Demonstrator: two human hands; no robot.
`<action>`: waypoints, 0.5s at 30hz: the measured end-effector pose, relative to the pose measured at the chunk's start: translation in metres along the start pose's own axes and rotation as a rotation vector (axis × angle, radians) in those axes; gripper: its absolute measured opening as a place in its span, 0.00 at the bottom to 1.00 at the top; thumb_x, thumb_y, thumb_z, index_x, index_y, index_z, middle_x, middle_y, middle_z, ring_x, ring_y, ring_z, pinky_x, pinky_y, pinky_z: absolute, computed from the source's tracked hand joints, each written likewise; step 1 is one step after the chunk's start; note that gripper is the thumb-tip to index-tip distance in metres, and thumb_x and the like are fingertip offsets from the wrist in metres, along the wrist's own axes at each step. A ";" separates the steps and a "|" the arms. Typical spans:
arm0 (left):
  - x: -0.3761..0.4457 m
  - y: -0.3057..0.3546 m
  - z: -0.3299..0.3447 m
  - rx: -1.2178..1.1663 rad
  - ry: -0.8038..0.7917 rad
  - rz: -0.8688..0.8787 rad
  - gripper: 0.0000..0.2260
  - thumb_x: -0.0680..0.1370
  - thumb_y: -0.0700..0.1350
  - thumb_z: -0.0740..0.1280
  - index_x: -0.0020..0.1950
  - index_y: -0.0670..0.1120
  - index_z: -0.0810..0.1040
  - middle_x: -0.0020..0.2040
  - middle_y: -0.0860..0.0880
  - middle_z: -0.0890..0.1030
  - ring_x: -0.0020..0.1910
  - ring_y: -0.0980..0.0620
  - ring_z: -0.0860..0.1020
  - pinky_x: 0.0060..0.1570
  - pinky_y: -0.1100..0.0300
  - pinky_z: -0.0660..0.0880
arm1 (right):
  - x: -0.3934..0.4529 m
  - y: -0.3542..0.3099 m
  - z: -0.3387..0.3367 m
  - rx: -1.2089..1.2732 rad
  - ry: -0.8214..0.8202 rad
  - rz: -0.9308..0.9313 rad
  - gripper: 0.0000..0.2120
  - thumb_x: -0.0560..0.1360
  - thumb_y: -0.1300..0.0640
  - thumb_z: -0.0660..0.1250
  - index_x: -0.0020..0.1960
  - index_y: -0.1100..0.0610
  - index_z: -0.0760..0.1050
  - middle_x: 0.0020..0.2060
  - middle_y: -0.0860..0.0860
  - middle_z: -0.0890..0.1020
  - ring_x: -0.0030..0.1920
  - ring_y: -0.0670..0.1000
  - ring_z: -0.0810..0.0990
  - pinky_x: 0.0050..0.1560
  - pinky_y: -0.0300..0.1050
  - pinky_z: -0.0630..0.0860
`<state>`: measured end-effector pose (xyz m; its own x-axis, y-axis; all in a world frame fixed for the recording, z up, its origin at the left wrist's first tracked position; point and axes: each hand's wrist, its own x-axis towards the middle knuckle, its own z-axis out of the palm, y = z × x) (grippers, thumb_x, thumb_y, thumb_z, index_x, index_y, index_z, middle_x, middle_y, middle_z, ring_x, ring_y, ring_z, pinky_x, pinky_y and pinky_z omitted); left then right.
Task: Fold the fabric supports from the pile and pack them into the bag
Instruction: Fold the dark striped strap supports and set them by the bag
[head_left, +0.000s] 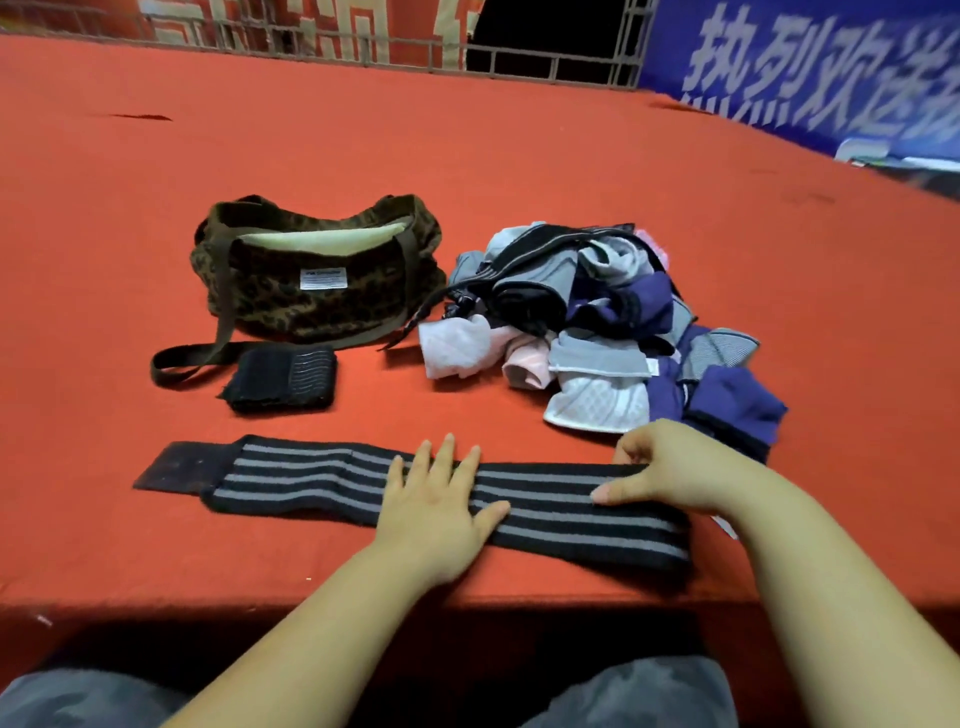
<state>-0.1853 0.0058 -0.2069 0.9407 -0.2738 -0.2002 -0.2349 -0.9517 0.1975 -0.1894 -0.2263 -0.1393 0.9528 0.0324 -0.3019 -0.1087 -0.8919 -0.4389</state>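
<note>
1. While the red table (467, 171) carries everything, the striped support (519, 501) lies flat along its near edge, long axis running left to right.
2. The pile (613, 332) sits mid-table toward the right edge; the leopard bag (322, 291) stands left of it, mouth open, contents hidden.
3. A folded black support (283, 379) waits outside the bag, just in front.
4. Left hand (441, 509) presses mid-strip, fingers straight; right hand (670, 473) pinches the right end, nearer for folding leftward.
</note>
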 end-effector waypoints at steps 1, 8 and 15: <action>0.002 0.001 0.002 0.015 0.007 -0.019 0.31 0.79 0.65 0.48 0.78 0.54 0.45 0.79 0.49 0.43 0.77 0.47 0.42 0.74 0.46 0.40 | -0.004 0.009 -0.003 0.006 -0.027 0.027 0.18 0.61 0.44 0.78 0.36 0.57 0.77 0.30 0.49 0.78 0.33 0.47 0.74 0.37 0.45 0.72; 0.004 0.033 0.003 -0.053 0.177 0.121 0.28 0.81 0.59 0.51 0.78 0.51 0.49 0.79 0.47 0.49 0.77 0.49 0.48 0.75 0.53 0.44 | -0.021 0.039 -0.013 0.210 0.118 0.120 0.13 0.63 0.51 0.79 0.40 0.55 0.77 0.32 0.50 0.79 0.31 0.48 0.75 0.31 0.39 0.71; -0.016 0.083 0.009 -0.699 0.196 0.472 0.37 0.75 0.51 0.69 0.76 0.57 0.48 0.70 0.66 0.59 0.70 0.67 0.60 0.67 0.73 0.56 | -0.020 -0.001 0.006 0.737 0.323 -0.065 0.07 0.68 0.54 0.74 0.43 0.56 0.81 0.38 0.52 0.85 0.38 0.49 0.81 0.44 0.45 0.76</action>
<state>-0.2221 -0.0704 -0.1959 0.8229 -0.5286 0.2082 -0.4681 -0.4232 0.7757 -0.2099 -0.2230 -0.1378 0.9864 -0.1579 -0.0465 -0.1016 -0.3621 -0.9266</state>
